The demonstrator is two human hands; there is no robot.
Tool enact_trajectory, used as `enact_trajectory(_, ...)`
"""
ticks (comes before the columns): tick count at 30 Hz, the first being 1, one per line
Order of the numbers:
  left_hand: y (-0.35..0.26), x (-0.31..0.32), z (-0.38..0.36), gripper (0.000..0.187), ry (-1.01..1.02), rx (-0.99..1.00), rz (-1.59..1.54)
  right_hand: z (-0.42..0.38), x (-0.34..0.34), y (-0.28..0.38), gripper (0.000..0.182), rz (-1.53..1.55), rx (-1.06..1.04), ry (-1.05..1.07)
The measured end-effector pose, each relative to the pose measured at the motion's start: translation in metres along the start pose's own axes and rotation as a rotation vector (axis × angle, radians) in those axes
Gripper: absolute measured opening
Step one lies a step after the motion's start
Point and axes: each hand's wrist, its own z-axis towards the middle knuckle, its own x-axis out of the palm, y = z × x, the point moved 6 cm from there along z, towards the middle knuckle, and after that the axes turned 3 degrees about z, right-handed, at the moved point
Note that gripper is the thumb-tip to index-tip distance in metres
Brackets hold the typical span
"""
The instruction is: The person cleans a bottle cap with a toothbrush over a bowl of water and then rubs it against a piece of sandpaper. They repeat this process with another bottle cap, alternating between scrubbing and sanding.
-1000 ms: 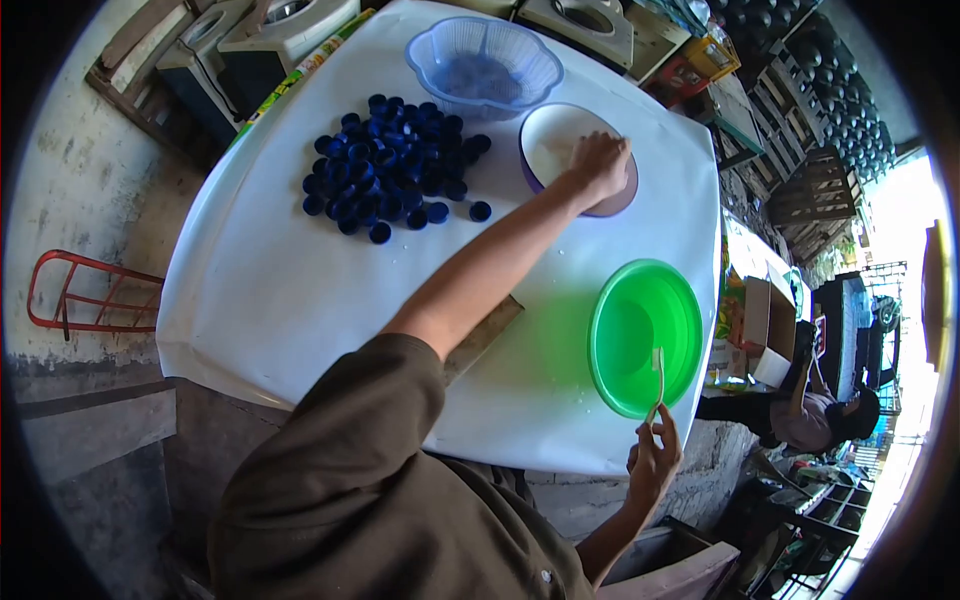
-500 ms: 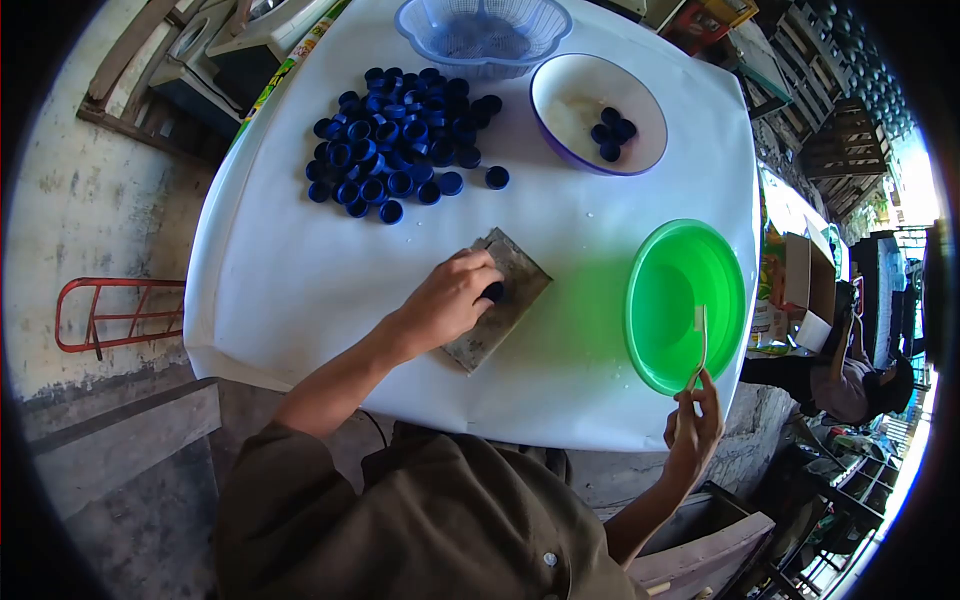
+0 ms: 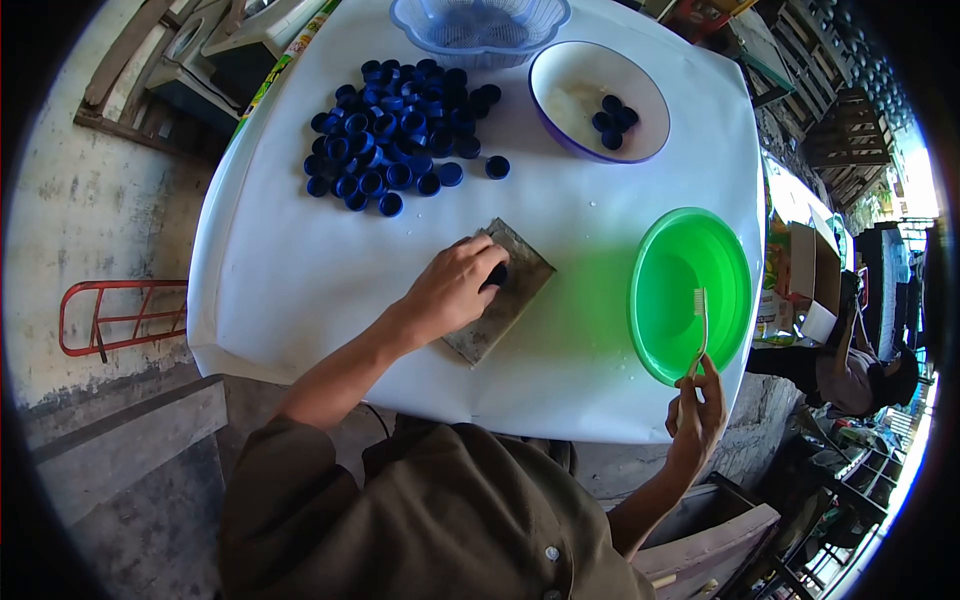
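Observation:
My left hand (image 3: 455, 285) is closed around a dark blue bottle cap (image 3: 496, 276), over a worn, greyish flat board (image 3: 512, 300) on the table. Fingers hide part of the cap. In my right hand (image 3: 697, 415) is a toothbrush (image 3: 703, 325), gripped by its handle with the bristles upward, above the near edge of a bright green basin (image 3: 690, 225). A heap of dark blue caps (image 3: 390, 130) lies at the back left. Several more caps (image 3: 613, 122) rest inside a white bowl with a purple outside (image 3: 565, 75).
A bluish plastic basket (image 3: 480, 40) stands at the far edge of the white-covered table (image 3: 300, 290). A red metal rack (image 3: 120, 315) leans by the left wall. On the right, another person (image 3: 860, 375) is beside an open cardboard box (image 3: 815, 270).
The left hand has shifted very slightly with the cap over the board. The toothbrush has turned a little, its bristles now showing sideways. The whole view has moved slightly.

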Motion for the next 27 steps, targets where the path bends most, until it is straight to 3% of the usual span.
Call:
enact_trajectory(6,-0.017,-0.006,-0.021,0.034,-0.101,0.159,-0.199,-0.003,-0.005,-0.004,0.041,-0.009,0.016,0.003)
enact_trajectory(7,-0.016,-0.002,-0.026,0.038,-0.161,0.269,-0.102,-0.003,-0.006,-0.004,0.041,-0.005,0.014,0.002)
enact_trajectory(10,-0.008,0.01,-0.042,0.042,-0.146,0.29,0.047,-0.002,-0.005,-0.006,0.041,0.0,0.002,0.003)
enact_trajectory(14,-0.006,0.02,-0.043,0.042,-0.103,0.191,0.158,0.0,-0.004,-0.007,0.04,-0.005,0.007,0.021)
enact_trajectory(20,-0.034,0.035,-0.012,0.057,0.015,0.216,0.369,0.006,0.005,-0.002,0.04,0.015,0.008,0.049)
enact_trajectory(27,-0.027,0.043,0.019,0.054,0.013,0.146,0.375,0.002,0.002,-0.008,0.039,0.028,0.037,0.057)
